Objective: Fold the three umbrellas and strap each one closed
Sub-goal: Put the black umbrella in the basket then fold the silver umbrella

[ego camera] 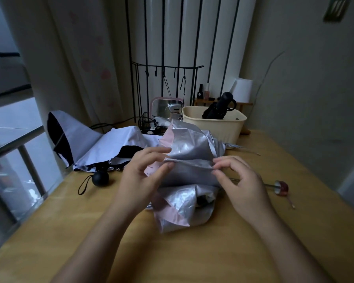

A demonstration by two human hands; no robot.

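The wooden surface (192, 252) lies under both hands, so the cloth has a flat place to rest. A white and black umbrella (94, 144) sprawls open past the left hand (139, 178), likely waiting its turn. The silver and pink umbrella (192, 148) sits between the hands. The left hand and the right hand (241, 184) each pinch one crease in its cloth, probably to flatten a fold. Beyond them, a cream basket (223, 127) holds a black umbrella (219, 109), folded small. A red handle (281, 187) pokes out past the right hand.

Cream tub (213, 129) at the table's (192, 252) far edge; pink-framed mirror (161, 108) just left of it, black hook rack (172, 67) behind, small bottles (206, 93) beyond the tub.
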